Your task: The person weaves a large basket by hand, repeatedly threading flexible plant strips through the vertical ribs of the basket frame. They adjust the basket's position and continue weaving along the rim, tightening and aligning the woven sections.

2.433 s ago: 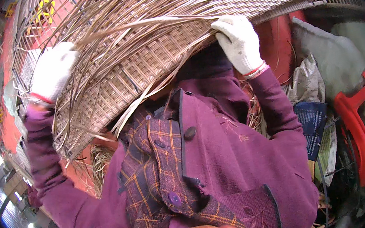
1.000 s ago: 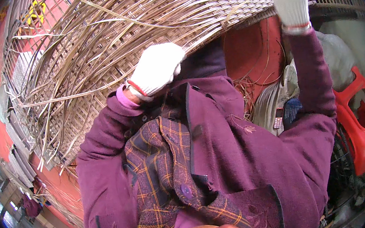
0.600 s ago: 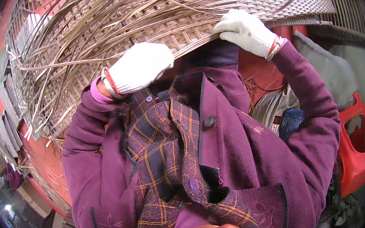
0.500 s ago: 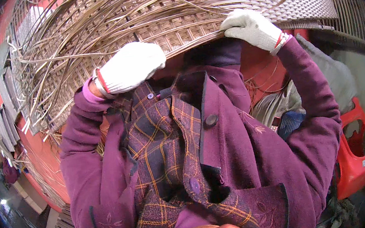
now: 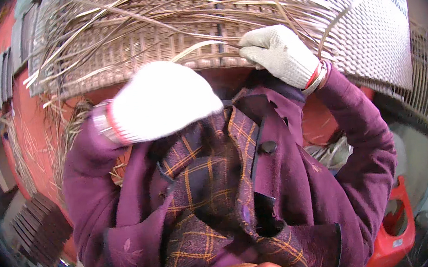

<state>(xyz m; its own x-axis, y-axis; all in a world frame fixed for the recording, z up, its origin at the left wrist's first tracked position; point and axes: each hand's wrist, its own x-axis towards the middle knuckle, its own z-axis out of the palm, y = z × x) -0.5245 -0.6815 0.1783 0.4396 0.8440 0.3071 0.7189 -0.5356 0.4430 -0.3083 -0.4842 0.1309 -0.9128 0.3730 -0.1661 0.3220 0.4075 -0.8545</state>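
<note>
While the right hand [image 5: 279, 55] pinches at the near edge of the woven panel [image 5: 360, 27], grip together and seemingly clamped on a pale strip [image 5: 199, 46], the left hand [image 5: 162, 100] hangs blurred in front of the jacket [image 5: 304, 186], its grip impossible to tell. Panel spreads out ahead of both hands, loose strips [image 5: 132, 14] across it. Step looks like working strips along that edge; next move seems to call for a steady hold while slack is drawn

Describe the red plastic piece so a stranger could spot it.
Start with the purple jacket in the lower middle. Just outside its right sleeve, at lower right, sits the red plastic piece. Its large opening sets it apart from the red surface at left.
</note>
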